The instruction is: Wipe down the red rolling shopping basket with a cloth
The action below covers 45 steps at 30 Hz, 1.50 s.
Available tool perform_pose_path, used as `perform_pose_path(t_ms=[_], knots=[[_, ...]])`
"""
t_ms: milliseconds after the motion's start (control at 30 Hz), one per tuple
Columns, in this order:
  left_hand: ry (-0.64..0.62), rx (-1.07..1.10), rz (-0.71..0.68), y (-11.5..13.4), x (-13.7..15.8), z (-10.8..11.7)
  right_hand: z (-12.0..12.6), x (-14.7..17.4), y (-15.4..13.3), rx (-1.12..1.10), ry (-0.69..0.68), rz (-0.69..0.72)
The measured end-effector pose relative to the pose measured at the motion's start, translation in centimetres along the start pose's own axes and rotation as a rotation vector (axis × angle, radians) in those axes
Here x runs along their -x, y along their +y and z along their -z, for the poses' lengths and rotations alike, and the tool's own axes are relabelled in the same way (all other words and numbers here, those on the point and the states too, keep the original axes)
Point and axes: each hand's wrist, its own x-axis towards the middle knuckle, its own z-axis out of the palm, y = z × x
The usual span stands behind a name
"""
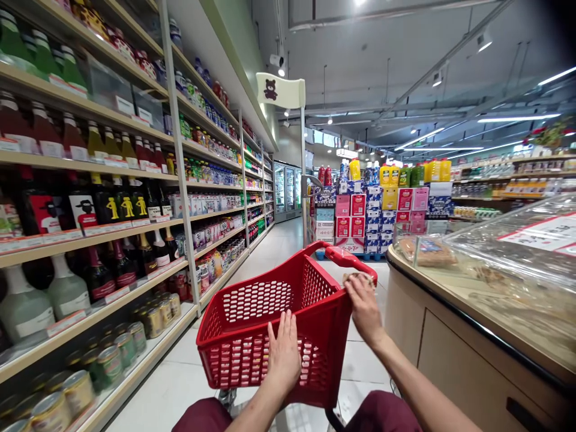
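A red plastic shopping cart (270, 282) with perforated sides stands in front of me, turned sideways, and no goods show in its basket. My left hand (284, 354) rests against its near side, fingers stretched out and close together. At the right end, beside the cart's handle (344, 257), my right hand (362, 300) is bent over the top corner. A little of a pale, patterned cloth (347, 277) shows under its fingers, pressed onto the red plastic. Most of the cloth is hidden by that hand.
Shelves of bottles and cans (121, 225) line the left side. On the right is a wooden display counter (443, 336) with clear covers. Stacked drink cartons (373, 216) stand ahead, and glass-door fridges (288, 186) farther back. Tiled floor (281, 240) runs between them.
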Motion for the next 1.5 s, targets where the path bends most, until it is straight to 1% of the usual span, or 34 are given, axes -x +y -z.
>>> perform_pose_path(t_ms=[67,133,167,200,267,300,333,367,400,500,533,567,600,667,700,733,767,867,900,933,967,1067,1100,1133,1167,1267,1300,1333,1367,1467,1500], knots=[[-0.012,-0.006,-0.005,-0.1,0.1,0.1,-0.4,0.5,-1.4,-0.014,-0.129,0.163],[-0.023,-0.008,-0.003,-0.1,0.1,0.4,-0.4,0.7,-1.3,-0.017,-0.227,0.297],[-0.033,-0.003,0.0,-0.2,0.1,0.6,-0.2,0.4,-0.7,0.002,-0.236,0.308],[-0.048,0.008,0.0,-0.2,0.1,0.8,0.0,0.0,0.2,0.038,-0.217,0.271],[-0.087,0.042,-0.001,-0.1,0.2,1.5,0.4,-0.9,2.1,0.13,-0.147,0.117],[-0.104,0.062,-0.001,-0.1,0.3,1.9,0.5,-1.2,2.6,0.17,-0.124,0.047],[-0.12,0.079,0.0,0.0,0.3,2.3,0.5,-1.3,2.7,0.192,-0.121,0.01],[-0.131,0.091,0.001,0.1,0.3,2.7,0.4,-1.3,2.3,0.195,-0.135,0.017],[-0.137,0.097,0.003,0.1,0.4,3.0,0.2,-1.0,1.8,0.178,-0.165,0.063],[-0.147,0.082,0.005,0.2,0.5,3.8,0.0,-0.5,0.4,0.09,-0.277,0.284],[-0.151,0.076,0.005,0.2,0.5,3.9,0.1,-0.6,0.6,0.077,-0.292,0.319],[-0.156,0.072,0.005,0.2,0.5,3.9,0.2,-0.8,1.1,0.083,-0.286,0.313],[-0.161,0.069,0.004,0.2,0.5,3.9,0.4,-1.2,1.9,0.105,-0.26,0.266],[-0.159,0.063,0.003,0.3,0.4,3.8,0.7,-2.0,3.4,0.168,-0.191,0.123],[-0.155,0.057,0.005,0.3,0.4,3.7,0.6,-2.1,3.6,0.19,-0.172,0.073],[-0.15,0.049,0.008,0.3,0.3,3.6,0.5,-2.0,3.4,0.197,-0.171,0.058],[-0.146,0.041,0.011,0.4,0.3,3.5,0.2,-1.7,2.7,0.188,-0.188,0.082],[-0.151,0.033,0.003,0.4,0.3,3.5,-0.5,-0.3,-0.1,0.09,-0.299,0.302],[-0.155,0.037,-0.003,0.3,0.3,3.5,-0.6,0.0,-0.6,0.064,-0.325,0.354],[-0.161,0.041,-0.009,0.3,0.3,3.5,-0.6,0.1,-0.6,0.054,-0.333,0.365],[-0.166,0.046,-0.013,0.3,0.3,3.5,-0.4,0.0,-0.2,0.064,-0.323,0.333],[-0.173,0.058,-0.012,0.3,0.2,3.3,0.3,-0.8,1.8,0.155,-0.236,0.122],[-0.166,0.06,-0.006,0.4,0.2,3.1,0.4,-0.9,2.0,0.174,-0.219,0.078],[-0.155,0.061,0.0,0.4,0.2,3.0,0.5,-0.9,1.7,0.177,-0.212,0.066],[-0.143,0.06,0.004,0.5,0.2,2.9,0.4,-0.6,1.1,0.164,-0.216,0.088],[-0.131,0.058,-0.003,0.4,0.4,2.9,0.0,0.6,-1.6,0.072,-0.285,0.278],[-0.132,0.061,-0.008,0.4,0.4,3.0,0.0,0.9,-2.1,0.052,-0.308,0.328],[-0.134,0.063,-0.01,0.4,0.5,3.1,0.1,1.0,-2.0,0.048,-0.317,0.344],[-0.136,0.065,-0.01,0.3,0.5,3.3,0.2,0.9,-1.6,0.062,-0.307,0.32],[-0.142,0.063,-0.003,0.4,0.5,3.6,0.4,0.2,0.2,0.143,-0.199,0.114],[-0.145,0.062,-0.001,0.5,0.5,3.5,0.3,0.1,0.3,0.157,-0.171,0.066]])
